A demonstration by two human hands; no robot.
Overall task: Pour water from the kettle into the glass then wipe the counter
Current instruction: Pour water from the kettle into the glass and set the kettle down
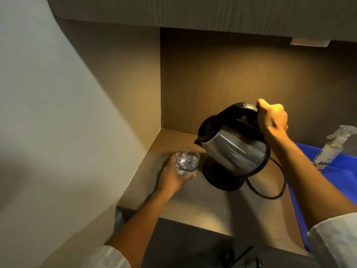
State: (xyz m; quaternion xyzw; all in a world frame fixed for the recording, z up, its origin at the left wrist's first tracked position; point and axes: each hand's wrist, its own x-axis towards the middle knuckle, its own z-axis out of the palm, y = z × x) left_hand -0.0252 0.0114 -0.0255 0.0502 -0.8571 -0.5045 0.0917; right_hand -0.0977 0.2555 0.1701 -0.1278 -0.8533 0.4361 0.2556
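Note:
A steel kettle (pixel 231 146) with a black lid and handle is tilted to the left above its black base (pixel 218 176). My right hand (pixel 272 118) grips the handle at the top right. A thin stream of water runs from the spout into a clear glass (pixel 187 161) that holds some water. My left hand (pixel 173 176) wraps around the glass from the left and below, on the wooden counter (pixel 202 206).
A black cord (pixel 278 190) loops on the counter right of the base. A blue tray (pixel 345 175) at the right holds a clear spray bottle (pixel 334 146). A wall stands close on the left, cabinets overhang above, and the counter's front edge is near.

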